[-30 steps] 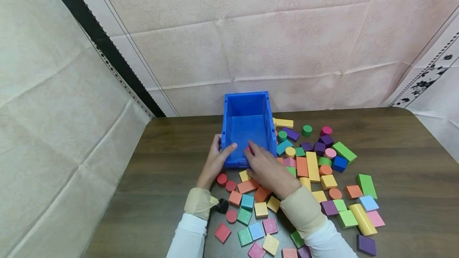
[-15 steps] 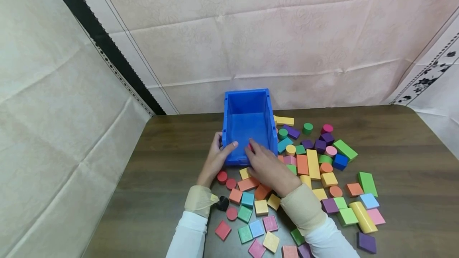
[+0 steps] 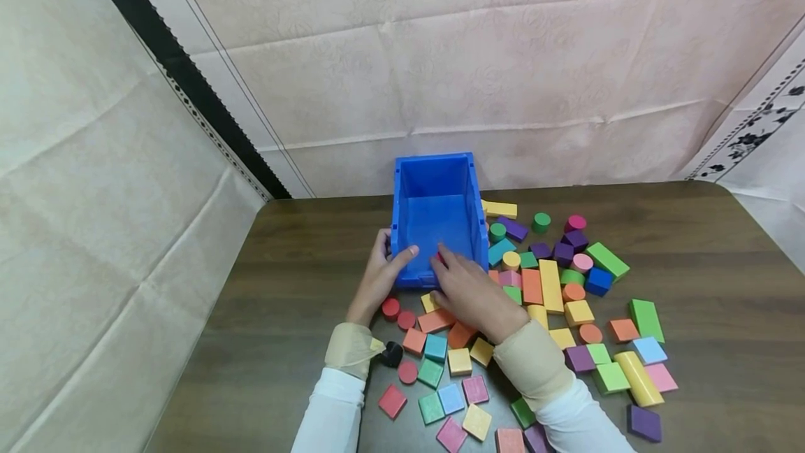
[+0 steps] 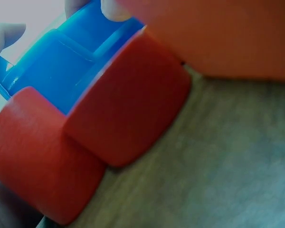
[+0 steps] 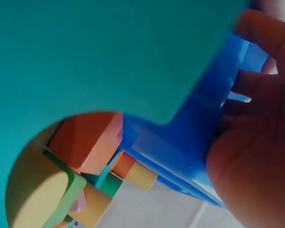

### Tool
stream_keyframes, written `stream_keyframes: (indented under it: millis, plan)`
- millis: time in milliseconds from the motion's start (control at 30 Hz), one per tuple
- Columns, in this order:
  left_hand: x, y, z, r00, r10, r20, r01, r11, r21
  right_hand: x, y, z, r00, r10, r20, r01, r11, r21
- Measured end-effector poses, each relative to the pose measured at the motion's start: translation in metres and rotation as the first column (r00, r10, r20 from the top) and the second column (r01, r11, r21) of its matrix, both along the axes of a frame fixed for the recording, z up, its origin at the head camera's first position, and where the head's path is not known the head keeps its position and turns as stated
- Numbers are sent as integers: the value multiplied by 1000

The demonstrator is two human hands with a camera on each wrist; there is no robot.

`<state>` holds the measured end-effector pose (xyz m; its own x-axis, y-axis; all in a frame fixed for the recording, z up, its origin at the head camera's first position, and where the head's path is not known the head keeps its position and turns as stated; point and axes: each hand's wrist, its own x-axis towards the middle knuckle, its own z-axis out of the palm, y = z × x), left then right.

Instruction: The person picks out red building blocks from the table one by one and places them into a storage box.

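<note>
A blue plastic bin (image 3: 437, 222) stands at the back of the table, open side up. My left hand (image 3: 375, 278) grips its left wall, the thumb over the rim. My right hand (image 3: 474, 296) reaches over the bin's front edge. Its fingertips pinch a small red piece (image 3: 439, 256), mostly covered, so its shape does not show. Two red cylinders (image 3: 390, 308) lie just right of my left wrist. They loom large in the left wrist view, along with an orange block (image 4: 237, 42). A teal block (image 5: 99, 57) fills much of the right wrist view, beside my right palm.
Many coloured blocks lie right of and in front of the bin, among them a long yellow block (image 3: 550, 286), a yellow cylinder (image 3: 638, 378) and a green block (image 3: 646, 320). A pale patterned cloth (image 3: 503, 75) hangs behind the table (image 3: 251, 341).
The whole scene has drifted slightly upward in the head view. Both hands keep their places on the bin, and the blocks have not moved against each other.
</note>
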<state>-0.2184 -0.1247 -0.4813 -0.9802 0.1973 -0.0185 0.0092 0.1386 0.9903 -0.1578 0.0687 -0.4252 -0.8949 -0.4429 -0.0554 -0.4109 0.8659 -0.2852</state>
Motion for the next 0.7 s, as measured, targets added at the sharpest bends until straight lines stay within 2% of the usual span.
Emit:
stream_keyframes:
  millis: [367,700]
  plan:
    - [-1,-1,-2,1000,-6,6,6,1000,1,0,-3,-2,1000,-25,17,25,1000,-4]
    - [-1,1,0,1000,-6,9,6,1000,-10,-2,-6,-2,997,-82,12,83,997,-9]
